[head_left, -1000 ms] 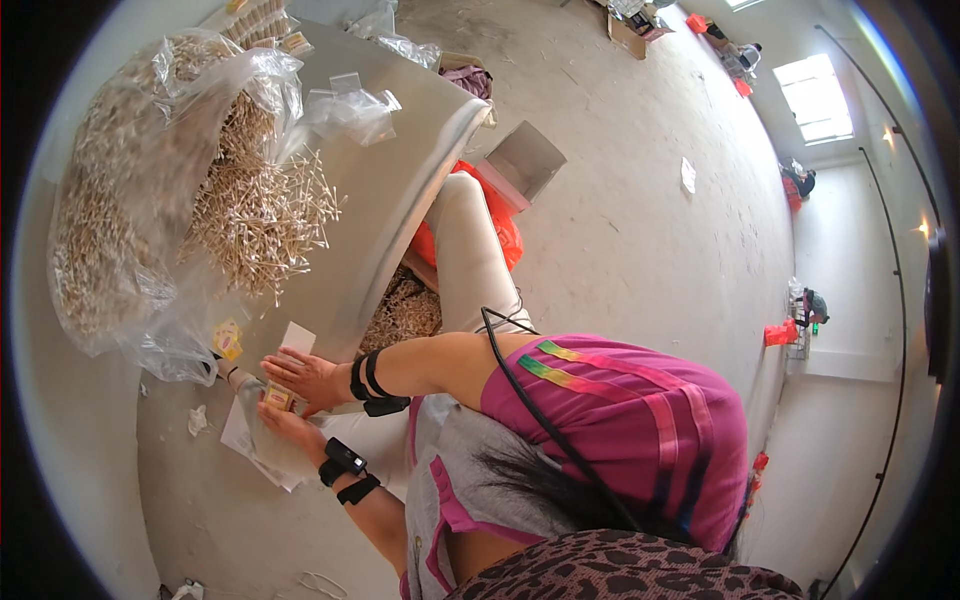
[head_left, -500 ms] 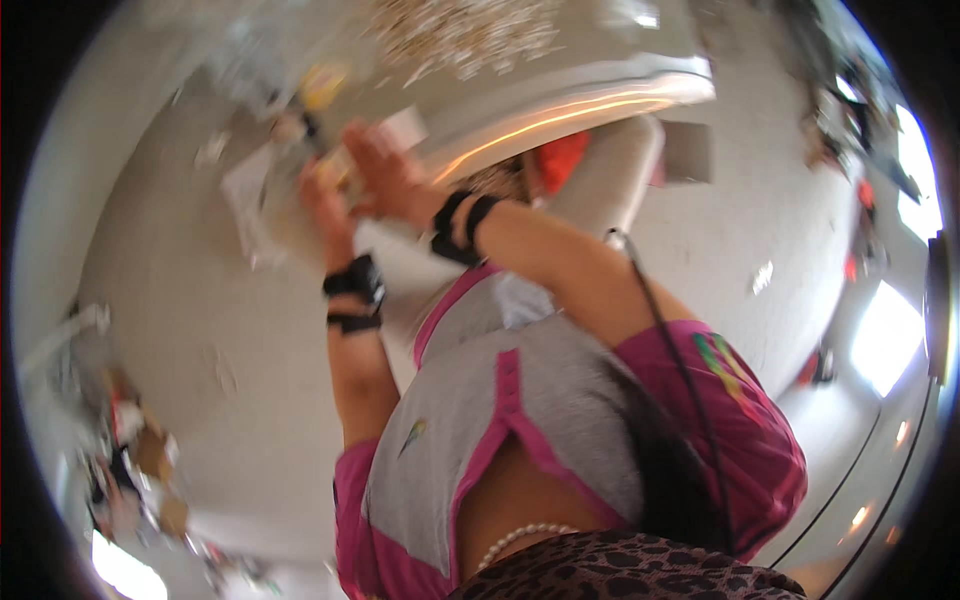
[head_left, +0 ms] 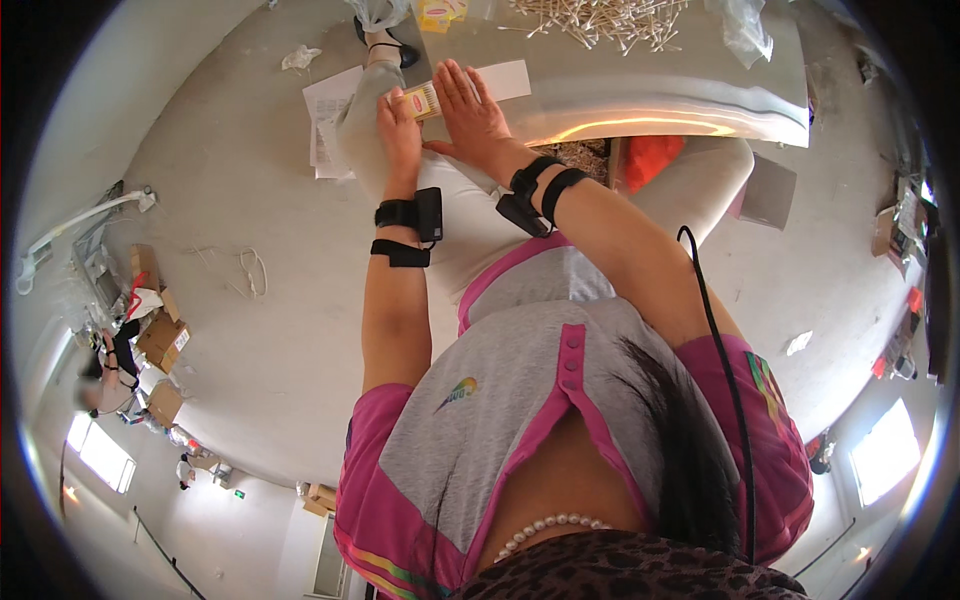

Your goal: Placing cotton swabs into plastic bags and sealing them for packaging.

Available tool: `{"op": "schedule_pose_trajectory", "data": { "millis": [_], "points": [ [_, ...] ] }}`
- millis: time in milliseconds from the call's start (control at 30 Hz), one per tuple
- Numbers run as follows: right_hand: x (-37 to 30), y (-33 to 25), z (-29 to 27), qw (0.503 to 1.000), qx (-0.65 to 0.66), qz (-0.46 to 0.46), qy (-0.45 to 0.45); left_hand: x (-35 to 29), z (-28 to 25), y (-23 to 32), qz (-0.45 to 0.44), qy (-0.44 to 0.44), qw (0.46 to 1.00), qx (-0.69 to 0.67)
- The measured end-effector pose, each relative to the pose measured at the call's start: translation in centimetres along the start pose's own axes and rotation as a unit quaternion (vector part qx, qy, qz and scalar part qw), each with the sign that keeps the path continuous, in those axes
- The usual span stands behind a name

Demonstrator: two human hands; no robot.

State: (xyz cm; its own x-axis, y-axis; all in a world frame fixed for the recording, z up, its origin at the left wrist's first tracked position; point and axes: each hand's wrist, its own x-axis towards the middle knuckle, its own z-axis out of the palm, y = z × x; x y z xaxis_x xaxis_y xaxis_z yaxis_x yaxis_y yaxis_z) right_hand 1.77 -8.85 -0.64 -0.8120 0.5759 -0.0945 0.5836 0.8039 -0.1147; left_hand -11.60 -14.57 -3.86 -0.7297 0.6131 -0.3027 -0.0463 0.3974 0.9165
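Observation:
A small yellow pack with a red oval label and a row of thin sticks, apparently cotton swabs (head_left: 419, 101), is gripped at its left end by my left hand (head_left: 399, 125). Against the pack's other end lies my right hand (head_left: 472, 118), its fingers stretched out flat and close together. My right thumb points toward the left hand, below the pack. Just past my right fingers, a blank white card (head_left: 513, 79) rests on the edge of the shiny metal tabletop (head_left: 640, 105).
Loose cotton swabs (head_left: 605, 20) are heaped on the tabletop, between a yellow packet (head_left: 440, 14) and a clear plastic bag (head_left: 745, 30). Printed paper sheets (head_left: 325, 120) lie on the floor by my leg. Something orange-red (head_left: 652, 160) sits under the table edge. Cardboard boxes (head_left: 162, 340) stand far left.
The view has steadied and shifted, so the hands and table appear farther right and higher. Both hands remain close together around the small yellow pack.

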Motion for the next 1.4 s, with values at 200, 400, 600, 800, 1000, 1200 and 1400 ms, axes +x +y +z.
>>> {"op": "schedule_pose_trajectory", "data": {
  "millis": [200, 400, 600, 800, 1000, 1200, 1400],
  "points": [
    [1.7, -1.8, -1.7, 0.98, 0.17, -0.038, 0.097, -0.2, -5.7, 3.5, 0.004, 0.028, 0.996, -0.084],
    [1.0, 0.1, -4.4, 0.863, 0.486, 0.046, 0.134, -3.6, -6.0, 8.5, -0.001, -0.087, 0.924, -0.373],
    [-1.2, 2.3, -11.3, 0.708, 0.681, 0.08, 0.166, -6.0, -1.4, 12.0, 0.026, -0.146, 0.898, -0.414],
    [-3.7, 5.6, -16.1, 0.779, 0.556, 0.119, 0.264, -8.7, 3.5, 15.1, 0.116, -0.126, 0.95, -0.26],
    [-5.1, 8.2, -16.5, 0.799, 0.472, 0.121, 0.352, -10.9, 6.6, 18.0, 0.136, -0.088, 0.976, -0.143],
    [-5.4, 9.2, -16.1, 0.798, 0.45, 0.127, 0.38, -11.5, 7.2, 19.1, 0.152, -0.086, 0.978, -0.115],
    [-5.3, 11.0, -14.6, 0.796, 0.463, 0.133, 0.367, -12.7, 6.5, 20.2, 0.109, -0.188, 0.965, -0.144]
  ]
}}
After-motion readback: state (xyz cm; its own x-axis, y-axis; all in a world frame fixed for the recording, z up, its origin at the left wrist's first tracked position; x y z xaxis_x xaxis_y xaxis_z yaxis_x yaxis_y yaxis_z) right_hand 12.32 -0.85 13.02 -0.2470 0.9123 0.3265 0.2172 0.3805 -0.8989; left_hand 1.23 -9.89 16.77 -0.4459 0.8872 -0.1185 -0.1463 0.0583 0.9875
